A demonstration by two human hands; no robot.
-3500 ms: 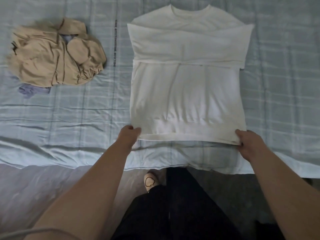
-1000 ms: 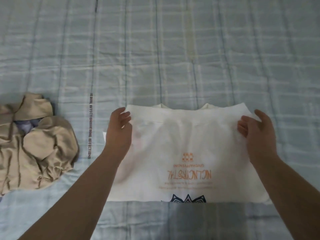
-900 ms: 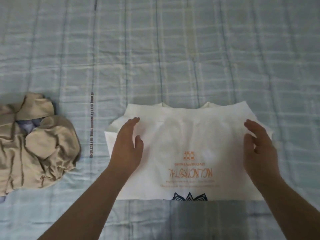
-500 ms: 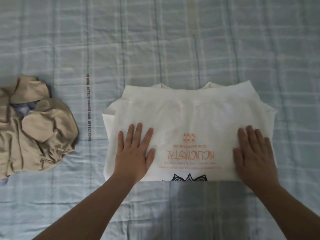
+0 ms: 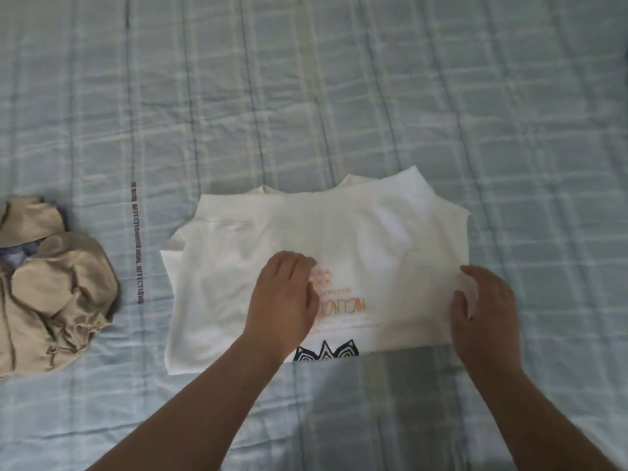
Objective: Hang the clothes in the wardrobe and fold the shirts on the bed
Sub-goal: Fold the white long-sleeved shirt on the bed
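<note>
A white shirt (image 5: 373,239) lies folded in half on the bed, with an upside-down orange print and a dark pattern at its near edge. My left hand (image 5: 283,300) rests flat on its middle, over part of the print. My right hand (image 5: 484,311) is at the shirt's right edge, fingers curled loosely against the fabric. Neither hand has the cloth pinched as far as I can see.
A crumpled beige garment (image 5: 51,294) with a bit of lilac cloth showing in it sits at the left edge. The bed is covered with a pale blue checked sheet (image 5: 339,96) bearing a line of dark lettering (image 5: 137,243).
The shirt's lower half was folded up over the top and pressed flat. Since half a second ago my left hand slid right to the middle and my right hand lifted to the right edge.
</note>
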